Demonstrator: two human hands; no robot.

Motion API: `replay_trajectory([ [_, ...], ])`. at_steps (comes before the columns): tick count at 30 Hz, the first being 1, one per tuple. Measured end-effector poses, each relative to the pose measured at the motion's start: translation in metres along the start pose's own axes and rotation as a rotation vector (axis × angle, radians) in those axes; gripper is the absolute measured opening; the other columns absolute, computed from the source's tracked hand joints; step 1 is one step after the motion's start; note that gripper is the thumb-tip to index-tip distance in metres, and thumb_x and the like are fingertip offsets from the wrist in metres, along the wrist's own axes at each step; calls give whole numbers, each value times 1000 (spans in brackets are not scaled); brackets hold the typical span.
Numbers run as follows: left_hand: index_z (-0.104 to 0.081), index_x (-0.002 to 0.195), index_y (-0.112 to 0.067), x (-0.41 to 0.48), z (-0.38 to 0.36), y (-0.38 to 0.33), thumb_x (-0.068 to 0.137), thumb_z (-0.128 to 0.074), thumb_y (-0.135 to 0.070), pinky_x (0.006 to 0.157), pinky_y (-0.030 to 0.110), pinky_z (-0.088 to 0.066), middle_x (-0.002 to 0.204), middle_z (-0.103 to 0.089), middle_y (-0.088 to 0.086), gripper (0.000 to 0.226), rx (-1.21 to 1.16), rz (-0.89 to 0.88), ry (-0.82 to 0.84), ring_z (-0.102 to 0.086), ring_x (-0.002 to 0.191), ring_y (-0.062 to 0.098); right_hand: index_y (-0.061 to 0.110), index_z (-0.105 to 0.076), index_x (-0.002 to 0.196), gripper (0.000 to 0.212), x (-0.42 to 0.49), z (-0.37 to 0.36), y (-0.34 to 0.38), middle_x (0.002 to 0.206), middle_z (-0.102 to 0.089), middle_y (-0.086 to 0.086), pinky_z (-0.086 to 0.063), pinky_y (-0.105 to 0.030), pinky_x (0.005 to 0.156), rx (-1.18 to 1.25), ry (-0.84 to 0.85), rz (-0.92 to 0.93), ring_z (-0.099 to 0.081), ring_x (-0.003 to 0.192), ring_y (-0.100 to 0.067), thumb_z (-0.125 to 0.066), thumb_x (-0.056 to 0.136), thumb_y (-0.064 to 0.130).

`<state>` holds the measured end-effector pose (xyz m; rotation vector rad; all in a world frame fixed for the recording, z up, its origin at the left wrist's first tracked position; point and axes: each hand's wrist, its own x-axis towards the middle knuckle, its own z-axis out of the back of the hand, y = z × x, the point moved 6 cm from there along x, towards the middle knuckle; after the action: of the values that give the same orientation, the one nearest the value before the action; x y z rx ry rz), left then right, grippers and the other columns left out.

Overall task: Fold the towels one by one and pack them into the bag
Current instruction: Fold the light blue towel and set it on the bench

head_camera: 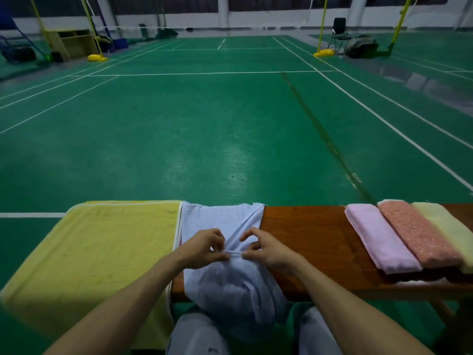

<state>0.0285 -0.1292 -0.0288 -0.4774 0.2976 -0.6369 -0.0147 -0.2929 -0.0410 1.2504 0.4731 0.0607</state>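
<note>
Head view, hands low centre of frame. The left hand (pixel 204 248) and right hand (pixel 267 249) are close together but not touching. Each pinches the hem of the light blue towel (pixel 227 216) between thumb and curled fingers, with a short taut strip of edge stretched between them. Both forearms come in from the bottom corners.

The light blue towel lies across the wooden surface (pixel 307 239), wrinkled. Its far end reaches the back edge and its near end hangs over the front edge onto the person's lap, on light grey trousers (pixel 194 334).

Lower left: a yellow towel (pixel 102 239) is spread flat, its right edge just beside the blue one.

Lower right: three folded towels lie side by side, touching and angled. They are a pink towel (pixel 378 237), an orange patterned towel (pixel 417 234) and a pale yellow towel (pixel 446 226) cut off by the frame edge.

Beyond is a green court floor (pixel 179 124) with white lines. Upper right: a black chair (pixel 339 29) with a grey bag (pixel 361 46) on the floor just beside it. Upper left: a wooden cabinet (pixel 74 42). Yellow net post bases sit on both sides.
</note>
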Motion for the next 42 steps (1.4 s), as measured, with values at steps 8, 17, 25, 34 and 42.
replay_trajectory([
  [8,-70,77,-10,-23,26,47,86,-68,-34,78,29,-51,97,-60,-5,26,-124,68,-109,-58,85,9,22,-50,104,12,7,-10,7,74,-56,6,-40,-19,57,-75,72,-14,-48,65,-7,-58,98,30],
  [17,-72,73,-13,-53,46,93,85,-72,-25,78,29,-51,99,-61,-10,17,-136,203,-171,-58,88,3,14,-49,101,15,12,-7,4,85,-57,6,-46,-15,60,-15,70,-6,-56,61,7,-63,95,16],
  [25,-72,70,-18,-72,59,117,83,-73,-21,77,31,-50,99,-62,-8,13,-117,258,-220,-58,88,8,13,-50,104,23,20,10,-1,79,-57,2,-41,-17,55,-164,-25,-24,-50,60,-2,-67,93,24],
  [34,-70,75,-27,-84,67,130,86,-70,-19,67,19,-41,100,-57,-9,14,-51,328,-232,-55,84,12,26,-49,105,32,49,31,4,84,-55,4,-39,-24,61,-422,-164,27,-47,70,-9,-74,86,31],
  [42,-60,67,-41,-79,67,119,86,-70,-19,61,10,-36,96,-59,-14,31,25,285,-206,-54,74,3,23,-39,137,66,80,47,12,131,-54,-5,-46,-37,100,-558,-316,77,-56,118,-25,-77,83,28],
])
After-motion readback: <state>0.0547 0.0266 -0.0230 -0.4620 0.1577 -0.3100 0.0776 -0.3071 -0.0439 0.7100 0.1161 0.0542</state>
